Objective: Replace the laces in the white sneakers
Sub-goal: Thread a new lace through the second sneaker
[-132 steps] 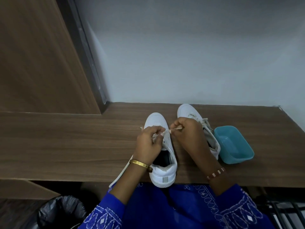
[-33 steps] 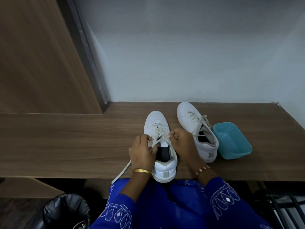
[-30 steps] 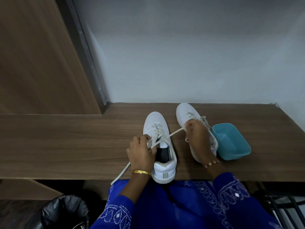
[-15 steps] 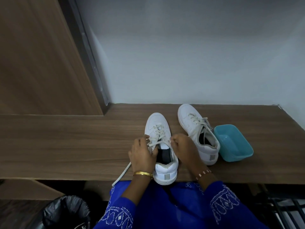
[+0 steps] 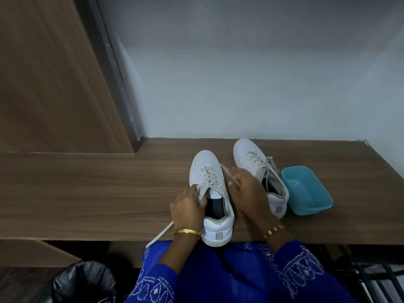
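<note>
Handling a soft, light lace [image 5: 215, 186] here: flat cotton-like band, no stiffness, bends anywhere, prob. a bit slippery when pulled through eyelets. Best to take near the free end w/ a thumb-and-finger pinch, close to the eyelet, so no slack or twist. Near sneaker [image 5: 211, 194] itself looks light but firm enough, stands on its sole on the wooden surface [image 5: 98, 193], heel at the front edge, toe pointing to the wall. Needs steadying at the collar while pulling, otherwise may slide.

Left hand [image 5: 188, 209]: fingers curled, gripping the left side of the collar and apparently the lace strand there; other end of that strand trails out under the wrist and hangs over the surface edge. Right hand [image 5: 246, 191]: just beside the shoe's right side, fingers curled, pinching a lace strand that runs up-left across the knuckles toward the upper eyelets. Image slightly blurred, so exact fingertip contact not sure.

Lacing crossed over the lower eyelets, top ones prob. not finished. Second sneaker [image 5: 260, 171] behind the right hand, already laced, ends loose. Blue tub [image 5: 306, 191] touching or almost touching its right side, away from both hands.
</note>
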`<move>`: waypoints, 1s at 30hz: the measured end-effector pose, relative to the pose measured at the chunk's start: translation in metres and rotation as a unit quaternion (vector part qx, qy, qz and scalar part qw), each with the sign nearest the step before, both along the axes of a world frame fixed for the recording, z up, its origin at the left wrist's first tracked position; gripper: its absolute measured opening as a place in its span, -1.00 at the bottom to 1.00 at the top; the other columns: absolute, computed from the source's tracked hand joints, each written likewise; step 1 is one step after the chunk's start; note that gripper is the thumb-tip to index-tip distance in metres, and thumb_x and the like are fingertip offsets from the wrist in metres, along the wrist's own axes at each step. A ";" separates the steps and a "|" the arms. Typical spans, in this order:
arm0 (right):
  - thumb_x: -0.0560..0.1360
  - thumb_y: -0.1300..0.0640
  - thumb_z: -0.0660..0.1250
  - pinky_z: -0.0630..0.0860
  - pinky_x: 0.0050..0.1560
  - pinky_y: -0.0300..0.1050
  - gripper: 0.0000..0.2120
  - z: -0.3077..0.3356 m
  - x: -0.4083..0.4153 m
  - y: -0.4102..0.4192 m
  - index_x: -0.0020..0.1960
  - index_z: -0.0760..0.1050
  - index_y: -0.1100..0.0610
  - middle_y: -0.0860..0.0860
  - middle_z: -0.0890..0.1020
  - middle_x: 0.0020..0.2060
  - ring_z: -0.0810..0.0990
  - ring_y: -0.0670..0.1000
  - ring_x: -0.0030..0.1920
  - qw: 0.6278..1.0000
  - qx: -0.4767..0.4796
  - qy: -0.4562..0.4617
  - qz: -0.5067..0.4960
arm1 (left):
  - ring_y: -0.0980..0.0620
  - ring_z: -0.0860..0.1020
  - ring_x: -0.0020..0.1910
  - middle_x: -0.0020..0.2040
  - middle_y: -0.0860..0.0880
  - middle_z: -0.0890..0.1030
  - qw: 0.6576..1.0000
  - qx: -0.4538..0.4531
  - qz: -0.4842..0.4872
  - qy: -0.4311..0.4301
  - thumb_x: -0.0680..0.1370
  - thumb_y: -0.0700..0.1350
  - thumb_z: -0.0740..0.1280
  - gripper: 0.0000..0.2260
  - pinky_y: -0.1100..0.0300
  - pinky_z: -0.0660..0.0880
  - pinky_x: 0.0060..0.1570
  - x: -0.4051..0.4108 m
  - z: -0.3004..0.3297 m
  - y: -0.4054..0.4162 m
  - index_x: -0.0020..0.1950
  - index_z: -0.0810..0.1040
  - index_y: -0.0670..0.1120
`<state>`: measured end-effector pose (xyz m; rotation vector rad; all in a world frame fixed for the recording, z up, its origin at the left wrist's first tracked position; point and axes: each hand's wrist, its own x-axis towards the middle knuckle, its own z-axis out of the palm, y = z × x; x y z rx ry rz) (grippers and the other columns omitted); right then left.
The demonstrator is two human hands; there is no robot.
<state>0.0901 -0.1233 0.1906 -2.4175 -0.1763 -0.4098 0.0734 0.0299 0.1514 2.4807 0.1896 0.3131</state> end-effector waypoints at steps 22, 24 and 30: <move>0.46 0.34 0.23 0.47 -0.21 -0.28 -0.78 0.031 0.007 -0.034 0.06 0.55 0.25 0.04 0.57 -0.09 0.53 -0.04 -0.18 0.971 0.123 0.088 -0.187 | -0.07 0.60 -0.06 -0.09 -0.04 0.67 0.999 -0.010 -0.030 -0.007 0.51 -0.04 0.31 -0.75 0.10 0.39 0.04 0.000 0.009 0.007 0.17 0.56 -0.05; 0.41 0.31 0.28 0.47 0.07 -0.15 -0.60 0.031 0.000 -0.027 0.25 0.47 0.19 0.08 0.50 0.19 0.50 0.06 0.15 0.984 0.047 0.058 -0.163 | -0.02 0.62 -0.16 -0.18 -0.05 0.68 0.996 -0.057 -0.057 -0.024 0.49 0.00 0.37 -0.77 0.10 0.51 -0.10 -0.001 0.010 0.012 0.09 0.60 -0.06; 0.51 0.17 0.25 0.46 -0.09 -0.14 -0.79 0.010 -0.008 0.018 0.07 0.55 0.23 0.07 0.60 -0.02 0.56 0.04 -0.08 0.989 -0.021 0.146 -0.018 | 0.05 0.47 -0.35 -0.41 -0.18 0.52 0.951 -0.309 -0.013 0.014 0.50 -0.01 0.33 -0.66 0.01 0.43 -0.28 0.002 0.001 0.024 -0.40 0.34 -0.11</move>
